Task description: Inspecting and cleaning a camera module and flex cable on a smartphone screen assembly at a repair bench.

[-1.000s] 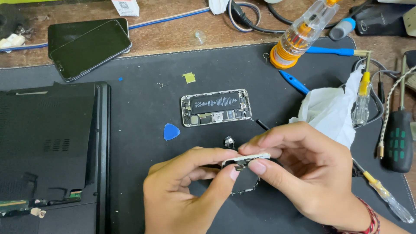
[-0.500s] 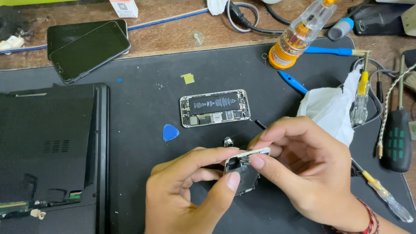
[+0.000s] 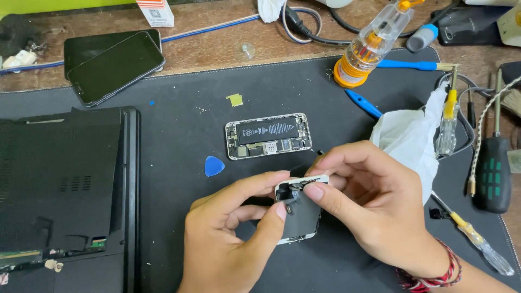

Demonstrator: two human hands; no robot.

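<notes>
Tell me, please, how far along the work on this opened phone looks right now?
Done: the phone body lies open on the black mat, battery exposed, screen off. In hand: the left hand and right hand both pinch the detached screen panel, back side up, fingers at its top edge. Left: the panel is not back on the body; the blue pick lies unused.

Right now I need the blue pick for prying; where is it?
In the head view, the blue pick lies on the black mat, left of centre, beside the opened phone body and above the left hand.
</notes>
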